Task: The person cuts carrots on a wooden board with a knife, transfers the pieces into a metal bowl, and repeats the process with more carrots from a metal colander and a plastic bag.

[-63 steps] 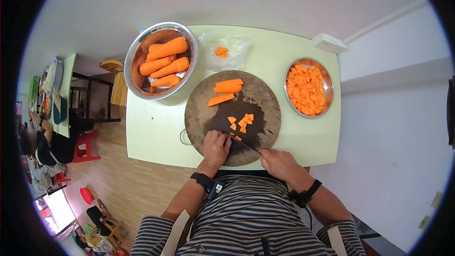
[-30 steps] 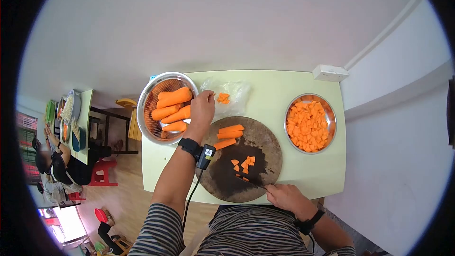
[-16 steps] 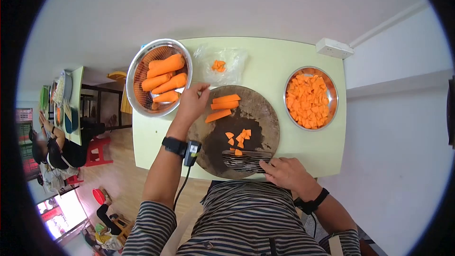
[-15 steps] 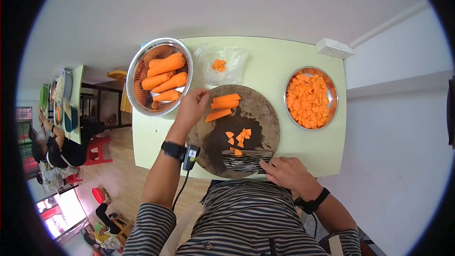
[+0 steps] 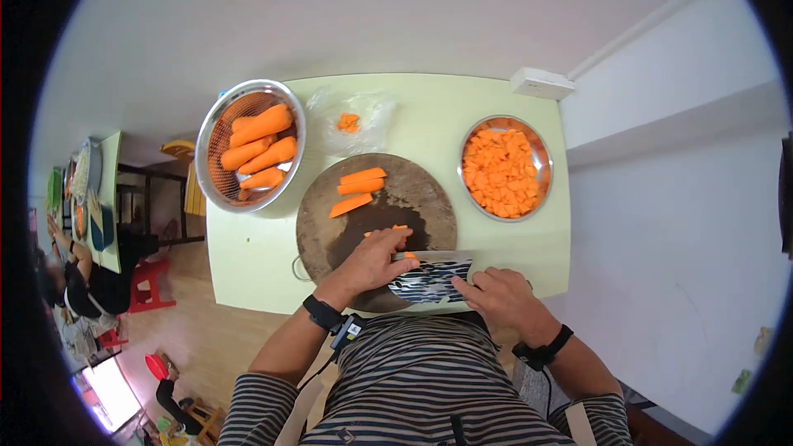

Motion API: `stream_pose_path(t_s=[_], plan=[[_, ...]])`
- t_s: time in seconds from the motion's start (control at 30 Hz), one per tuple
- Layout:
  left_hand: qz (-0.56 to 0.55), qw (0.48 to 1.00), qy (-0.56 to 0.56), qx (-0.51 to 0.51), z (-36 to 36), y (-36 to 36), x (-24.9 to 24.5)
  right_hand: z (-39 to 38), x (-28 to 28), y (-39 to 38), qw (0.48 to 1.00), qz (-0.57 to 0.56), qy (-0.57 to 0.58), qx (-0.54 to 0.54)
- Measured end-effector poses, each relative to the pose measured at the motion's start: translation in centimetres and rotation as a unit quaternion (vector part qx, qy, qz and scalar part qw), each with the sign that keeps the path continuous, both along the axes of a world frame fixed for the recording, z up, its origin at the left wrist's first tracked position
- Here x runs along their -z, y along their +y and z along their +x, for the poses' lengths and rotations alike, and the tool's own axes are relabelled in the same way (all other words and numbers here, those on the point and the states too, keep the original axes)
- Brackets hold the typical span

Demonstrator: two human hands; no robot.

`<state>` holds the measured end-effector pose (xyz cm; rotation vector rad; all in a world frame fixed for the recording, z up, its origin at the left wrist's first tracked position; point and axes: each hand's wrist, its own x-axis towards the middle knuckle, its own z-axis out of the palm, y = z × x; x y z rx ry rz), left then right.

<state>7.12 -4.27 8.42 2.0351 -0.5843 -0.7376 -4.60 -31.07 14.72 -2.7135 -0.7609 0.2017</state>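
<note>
My right hand (image 5: 502,296) grips a cleaver (image 5: 434,282) at its handle end, a fingertip against the blade. The blade lies low and tilted over the near edge of a round wooden chopping board (image 5: 330,235); light stripes reflect in it. My left hand (image 5: 373,263) is cupped over cut carrot pieces (image 5: 399,229) beside the blade, thumb and fingers around them. Its palm hides most of these pieces. One small piece shows at the blade's upper edge. Farther up the board lie three long carrot sticks (image 5: 361,187), touched by neither hand.
A metal bowl of carrot chunks (image 5: 504,173) stands right of the board. To the left, a colander (image 5: 205,153) holds several whole carrots (image 5: 263,125). A plastic bag (image 5: 372,107) with carrot scraps lies behind the board. Other people sit at the far left near a red stool (image 5: 150,285).
My left hand has come down from beside the carrot sticks onto the cut pieces near the blade. The cleaver stays in my right hand. The whole view has shifted.
</note>
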Motion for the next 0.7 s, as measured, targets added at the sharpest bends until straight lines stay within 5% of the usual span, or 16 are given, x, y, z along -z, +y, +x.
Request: stream_pose_path(t_s=[0.07, 0.13, 0.47, 0.53, 0.57, 0.7], plan=[[0.017, 0.997, -0.005, 0.073, 1.0, -1.4, 1.2, -0.7, -0.5, -0.6, 1.0, -0.009, -0.011, 0.014], [-0.042, 0.98, 0.192, 0.031, 2.0, -2.7, 3.1, -1.6, -1.0, -1.5, 0.999, -0.017, -0.025, 0.032], [-0.021, 0.998, 0.047, 0.042, 8.9, -14.0, -0.1, -8.4, 0.4, -4.9, 0.981, -0.003, 0.018, 0.192], [-0.128, 0.991, 0.009, 0.049, 9.2, -16.3, 2.3, -9.4, 1.3, -5.1, 0.973, 0.014, 0.031, 0.228], [-0.093, 0.983, -0.133, 0.089, 9.7, -16.9, 4.7, -10.0, 1.6, -5.1, 0.967, 0.023, 0.044, 0.25], [-0.049, 0.998, 0.023, 0.009, 10.0, -17.2, 4.4, -10.7, 2.1, -5.3, 0.953, 0.058, 0.067, 0.291]])
